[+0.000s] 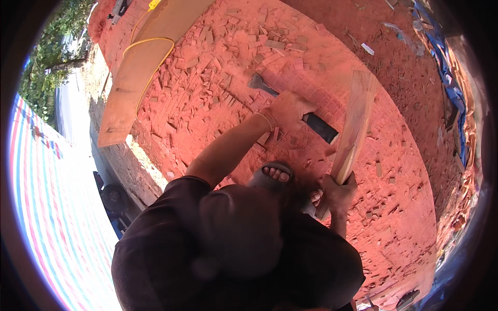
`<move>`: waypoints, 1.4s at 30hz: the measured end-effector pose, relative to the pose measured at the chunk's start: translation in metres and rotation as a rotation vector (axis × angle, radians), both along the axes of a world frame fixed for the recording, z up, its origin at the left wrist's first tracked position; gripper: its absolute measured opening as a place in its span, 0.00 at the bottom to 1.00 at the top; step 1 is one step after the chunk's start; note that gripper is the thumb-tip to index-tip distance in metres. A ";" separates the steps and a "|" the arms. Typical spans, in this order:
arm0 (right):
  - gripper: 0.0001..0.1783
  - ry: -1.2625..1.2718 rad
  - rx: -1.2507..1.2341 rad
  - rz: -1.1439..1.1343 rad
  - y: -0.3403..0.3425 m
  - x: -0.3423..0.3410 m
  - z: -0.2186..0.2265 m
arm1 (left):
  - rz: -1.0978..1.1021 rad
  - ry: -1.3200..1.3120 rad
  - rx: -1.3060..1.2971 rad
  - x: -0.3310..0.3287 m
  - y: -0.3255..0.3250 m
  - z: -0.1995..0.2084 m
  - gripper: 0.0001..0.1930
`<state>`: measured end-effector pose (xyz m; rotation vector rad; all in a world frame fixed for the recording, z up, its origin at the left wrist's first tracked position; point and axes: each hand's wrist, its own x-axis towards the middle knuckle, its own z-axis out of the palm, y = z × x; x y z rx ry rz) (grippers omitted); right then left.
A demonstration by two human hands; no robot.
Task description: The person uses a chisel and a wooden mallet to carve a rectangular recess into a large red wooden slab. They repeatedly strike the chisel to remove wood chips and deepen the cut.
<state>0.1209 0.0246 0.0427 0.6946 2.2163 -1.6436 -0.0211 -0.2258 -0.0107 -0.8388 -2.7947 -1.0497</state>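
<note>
On the far left, a striped sheet [44,202] is bleached by glare and cut off by the dark rim. Next comes a brown board [122,103] on the red ground [311,31], a yellow cord [166,40] looped across it, its top end out of view. The left hand's [291,109] fingers are closed around a metal-headed tool [320,127]; its head sticks out past them to the upper left and its black end to the lower right, the middle hidden in the grip. Whether that end touches the wooden plank [358,114], I cannot tell. Farther right, the right hand [338,192] holds this plank near its lower end, the length stretching away above the fingers; below them it is lost in shadow.
</note>
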 end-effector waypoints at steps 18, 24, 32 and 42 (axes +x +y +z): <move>0.19 0.134 -0.007 0.013 0.002 -0.009 0.004 | 0.017 -0.040 0.002 -0.012 -0.015 -0.016 0.13; 0.15 0.525 -0.352 -0.362 0.041 -0.044 0.103 | 0.032 -0.041 0.019 -0.011 -0.019 -0.015 0.18; 0.18 0.051 0.158 0.279 -0.020 -0.029 -0.007 | 0.161 0.022 -0.079 -0.013 -0.065 -0.007 0.14; 0.19 -0.213 -0.353 -0.091 0.035 0.042 0.003 | -0.031 -0.169 -0.006 0.030 -0.047 0.054 0.11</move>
